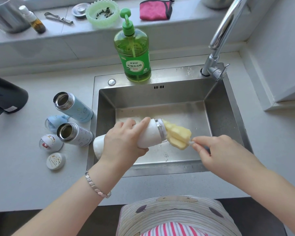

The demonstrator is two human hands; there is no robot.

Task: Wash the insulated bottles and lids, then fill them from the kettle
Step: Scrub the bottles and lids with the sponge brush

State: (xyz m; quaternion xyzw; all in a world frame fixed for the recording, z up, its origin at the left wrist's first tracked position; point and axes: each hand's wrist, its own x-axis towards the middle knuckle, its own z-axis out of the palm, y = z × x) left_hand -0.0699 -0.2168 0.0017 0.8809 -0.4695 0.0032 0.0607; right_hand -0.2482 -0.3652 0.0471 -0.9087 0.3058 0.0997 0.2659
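Your left hand [124,142] wraps around the white bottle [150,133] and holds it on its side over the sink [143,96] in the middle of the frame, with the mouth pointing right. Your right hand [216,149] pinches the thin handle of the yellow sponge brush [177,135], whose tip meets the bottle's mouth. On the table [24,176] left of the sink, a blue bottle [75,108] and a patterned bottle [77,135] stand uncapped. Beside them lie a blue lid [55,122], a domed lid [50,143] and a flat lid [55,161]. The dark kettle [5,97] sits at the left edge. A green detergent bottle [133,53] stands on the sink's back rim.
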